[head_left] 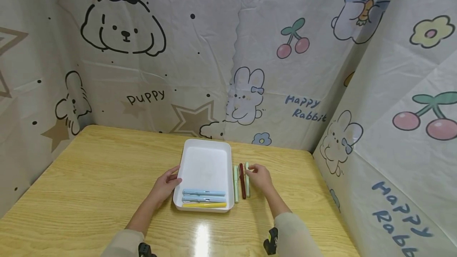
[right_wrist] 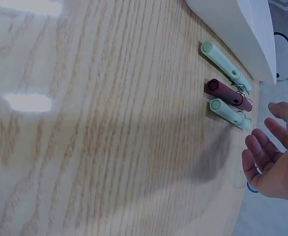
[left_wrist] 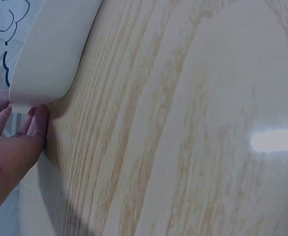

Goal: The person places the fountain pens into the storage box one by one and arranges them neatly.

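Apparently pick-up step — R hand [head_left: 260, 177], fingers apart, near outer green pen [head_left: 248, 187]; pinch prob. req'd — L hand [head_left: 166, 185] gripped tray [head_left: 206, 162].

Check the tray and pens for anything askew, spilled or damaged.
Nothing stands out: blue pens and a yellow pen lie side by side in the white tray; green pens and a dark red pen lie roughly parallel beside it.

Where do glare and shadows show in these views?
Head: glare streak on the yellow wood-grain table, in front of white rectangular tray; left wrist: bright patch at right edge, shadow beside left hand; right wrist: two glare patches at left, shadow beside right hand.
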`<state>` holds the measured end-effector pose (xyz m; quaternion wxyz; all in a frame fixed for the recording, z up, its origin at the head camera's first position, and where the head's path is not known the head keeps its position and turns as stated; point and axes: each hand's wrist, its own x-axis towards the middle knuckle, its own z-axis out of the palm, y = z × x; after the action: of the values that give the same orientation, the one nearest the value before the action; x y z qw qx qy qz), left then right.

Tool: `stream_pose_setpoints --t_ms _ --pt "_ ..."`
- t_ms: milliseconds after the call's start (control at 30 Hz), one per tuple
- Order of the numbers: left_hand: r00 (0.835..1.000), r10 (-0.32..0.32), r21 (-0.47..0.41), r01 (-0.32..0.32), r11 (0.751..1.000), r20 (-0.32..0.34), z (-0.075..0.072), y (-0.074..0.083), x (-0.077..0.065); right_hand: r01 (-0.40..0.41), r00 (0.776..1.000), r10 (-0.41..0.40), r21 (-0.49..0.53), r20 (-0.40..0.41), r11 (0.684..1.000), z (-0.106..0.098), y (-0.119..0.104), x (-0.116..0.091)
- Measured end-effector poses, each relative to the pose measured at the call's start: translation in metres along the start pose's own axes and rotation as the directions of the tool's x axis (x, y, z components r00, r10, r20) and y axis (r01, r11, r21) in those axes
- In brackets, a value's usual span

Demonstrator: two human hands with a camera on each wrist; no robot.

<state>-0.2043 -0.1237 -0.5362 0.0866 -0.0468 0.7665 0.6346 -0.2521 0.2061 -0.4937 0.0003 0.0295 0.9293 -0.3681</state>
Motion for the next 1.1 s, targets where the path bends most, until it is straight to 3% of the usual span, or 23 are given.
stream_pose_setpoints --t_ms 500,900,1100 --pt "1.0 0.0 0.005 0.0 1.0 -0.009 0.001 -0.002 0.003 -0.049 0.999 0.05 0.05 -0.017 0.998 0.001 0.014 -0.003" --pt "1.0 0.003 -0.005 -0.003 1.0 -0.006 0.001 -0.003 0.003 -0.137 0.987 0.15 0.194 -0.052 0.971 0.013 0.02 -0.004" --pt "1.0 -0.006 -0.003 0.006 1.0 -0.006 0.001 -0.003 0.003 -0.149 0.98 0.173 0.215 -0.098 0.965 0.021 0.02 -0.003"
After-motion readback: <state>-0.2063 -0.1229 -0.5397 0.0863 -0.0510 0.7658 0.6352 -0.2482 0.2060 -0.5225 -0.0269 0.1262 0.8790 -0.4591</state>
